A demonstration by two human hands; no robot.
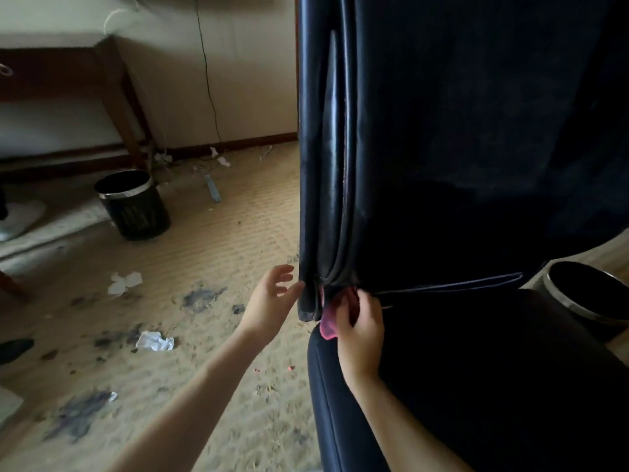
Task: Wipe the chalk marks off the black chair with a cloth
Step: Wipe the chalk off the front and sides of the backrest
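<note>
Nearest the camera, two bare forearms reach up from the bottom edge toward the black chair (476, 165), whose tall back fills the right half of the view and whose seat cushion bulges out near and to the right. The right hand (360, 335) is at the lower left corner of the backrest, where back and seat meet, with its fingers (366, 303) curled and pinching a pink cloth (328, 327). The cloth is bunched and pushed partly into the crevice under the piped seam, with a tail hanging out below the hand. That suits working marks out of a fold that a flat swipe would miss.

The left hand (269, 301) is empty, its fingers spread and loose, with the tips just touching or just beside the backrest's outer edge. It looks placed to steady the chair or pull the side panel aside so the cloth can get deeper. I cannot tell whether it is actually pressing.

A pale, dusty smear (332, 124) shows higher up on the glossy side panel, probably chalk not yet wiped, so the job looks partly done at best.

Far left, a black wastebasket (134, 204) stands on the stained floor (221, 250) near a wooden desk (112, 83), with crumpled paper (155, 340) scattered about. Another bin (585, 294) sits to the right behind the chair.
</note>
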